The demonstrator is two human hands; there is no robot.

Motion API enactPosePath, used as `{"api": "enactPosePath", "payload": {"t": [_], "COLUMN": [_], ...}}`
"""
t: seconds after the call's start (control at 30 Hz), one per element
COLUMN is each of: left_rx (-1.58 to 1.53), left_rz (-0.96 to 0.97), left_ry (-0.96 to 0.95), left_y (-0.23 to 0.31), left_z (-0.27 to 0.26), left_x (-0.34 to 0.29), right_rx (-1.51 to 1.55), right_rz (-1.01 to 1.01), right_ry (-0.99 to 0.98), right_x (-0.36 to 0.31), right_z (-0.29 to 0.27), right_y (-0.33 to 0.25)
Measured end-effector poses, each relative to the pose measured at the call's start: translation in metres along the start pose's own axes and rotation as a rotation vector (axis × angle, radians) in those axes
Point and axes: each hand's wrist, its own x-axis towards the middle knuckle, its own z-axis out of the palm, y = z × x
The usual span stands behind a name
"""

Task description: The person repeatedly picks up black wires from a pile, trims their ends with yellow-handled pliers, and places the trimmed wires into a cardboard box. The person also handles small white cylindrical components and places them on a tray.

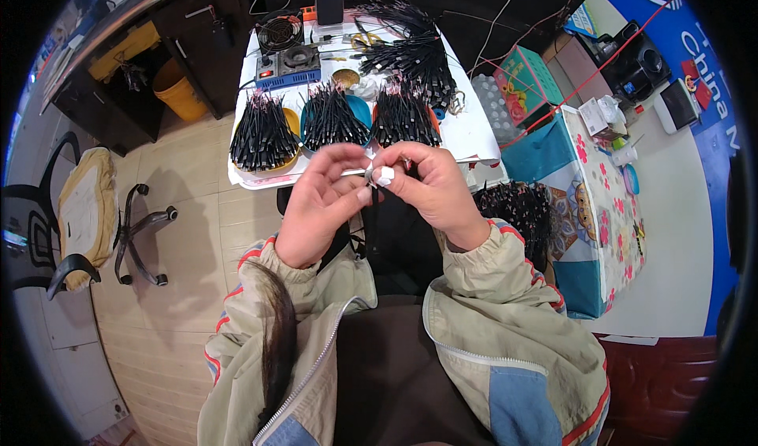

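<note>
My left hand (320, 205) and my right hand (430, 189) meet above my lap, near the front edge of the white table. A short black cable (374, 229) hangs down between them, its upper end at my left fingertips. The thumb and curled fingers of my left hand close about that end. In my right hand, thumb and forefinger pinch a small white piece (386, 176) right beside it. Fine detail where the fingertips come together is too small to make out.
Black cables fill a yellow bowl (294, 122), a blue bowl (364, 108) and an orange bowl (435, 119) on the white table (470, 134). Behind lie a cable heap (414, 55), a blue bench device (288, 77) and a phone (328, 0). An office chair (87, 217) stands left.
</note>
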Motion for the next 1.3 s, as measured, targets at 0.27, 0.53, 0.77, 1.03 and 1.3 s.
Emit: {"api": "enactPosePath", "payload": {"t": [0.27,0.53,0.77,1.03,1.3], "left_rx": [-0.053,0.636,0.996,0.356,0.802], "left_rz": [-0.200,0.248,0.528,0.059,0.397], "left_ry": [-0.122,0.154,0.223,0.127,0.269], "left_y": [0.002,0.002,-0.001,0.006,-0.006], "left_z": [0.003,0.011,0.023,0.020,0.026], "left_x": [-0.006,-0.012,-0.014,-0.019,-0.018], "right_rx": [0.118,-0.460,-0.650,-0.552,-0.311], "right_rz": [0.007,-0.288,-0.397,-0.298,-0.149], "right_ry": [0.037,0.156,0.153,0.202,0.227], "right_x": [-0.004,-0.017,-0.018,-0.020,-0.022], "right_z": [0.000,-0.005,0.004,0.006,0.015], "right_y": [-0.002,-0.017,-0.019,-0.012,-0.003]}}
